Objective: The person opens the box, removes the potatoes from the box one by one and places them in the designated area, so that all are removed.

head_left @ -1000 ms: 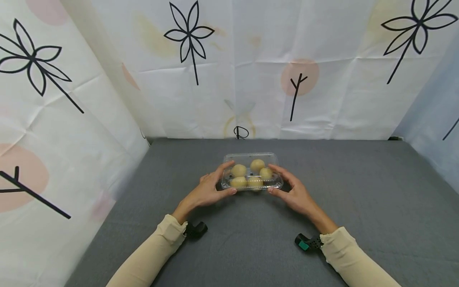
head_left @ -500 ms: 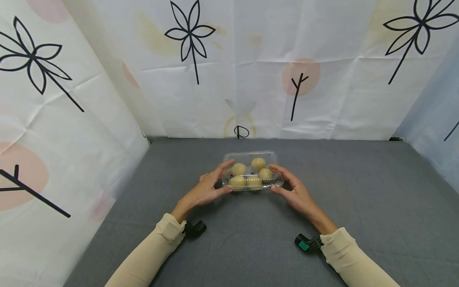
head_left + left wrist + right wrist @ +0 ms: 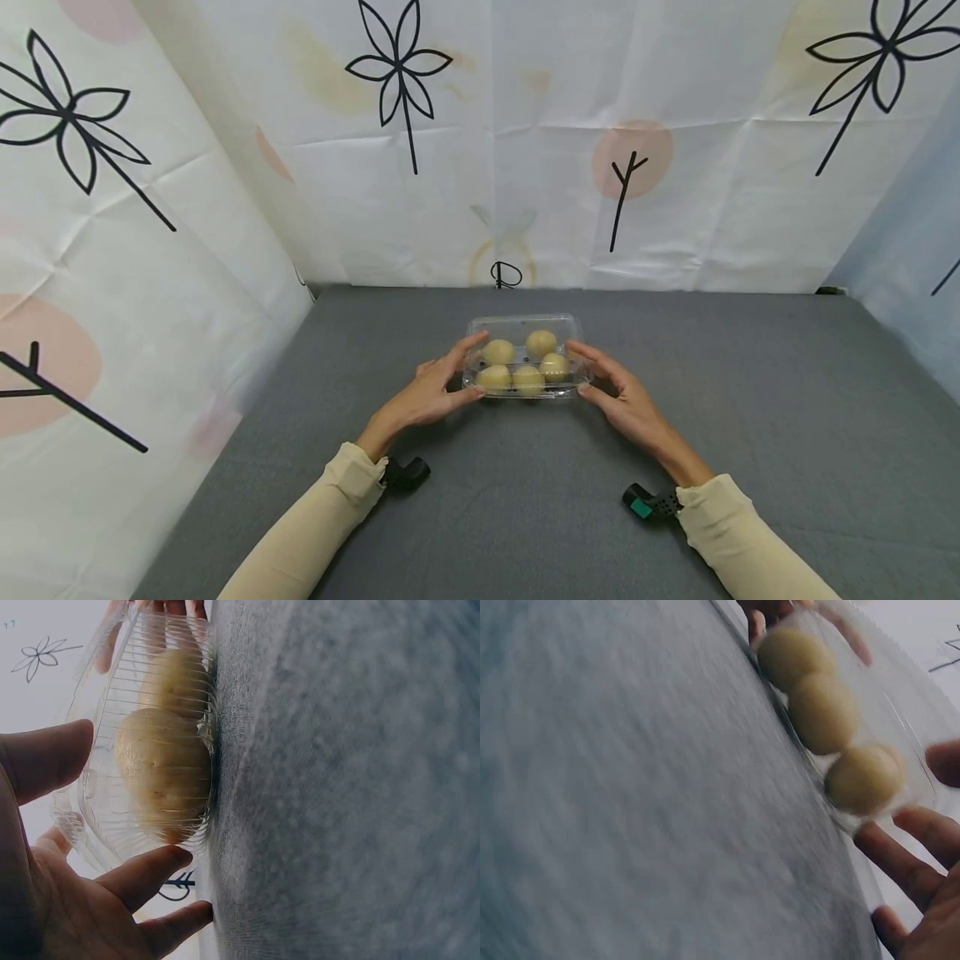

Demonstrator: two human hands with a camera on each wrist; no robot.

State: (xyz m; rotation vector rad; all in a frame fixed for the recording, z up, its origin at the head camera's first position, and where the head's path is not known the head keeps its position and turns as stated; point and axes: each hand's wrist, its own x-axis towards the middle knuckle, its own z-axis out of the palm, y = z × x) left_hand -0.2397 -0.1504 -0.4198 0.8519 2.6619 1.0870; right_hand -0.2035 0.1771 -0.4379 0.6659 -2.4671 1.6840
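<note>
Plastic box (image 3: 517,327), count 1, clear, mid-table toward far edge, on grey cloth (image 3: 750,417). Potatoes (image 3: 528,381) inside: 5, pale yellow; 2 along near side, 3 farther back. Hands: 2, one per box end. Left hand (image 3: 427,393): thumb at near side, forefinger at far corner, gripping left end; remaining fingers spread. Right hand (image 3: 627,406): thumb and fingers spread about right end; cannot tell whether pinching box. Cream sleeves (image 3: 318,525): 2. Black wrist cameras (image 3: 406,474): 2.
</note>
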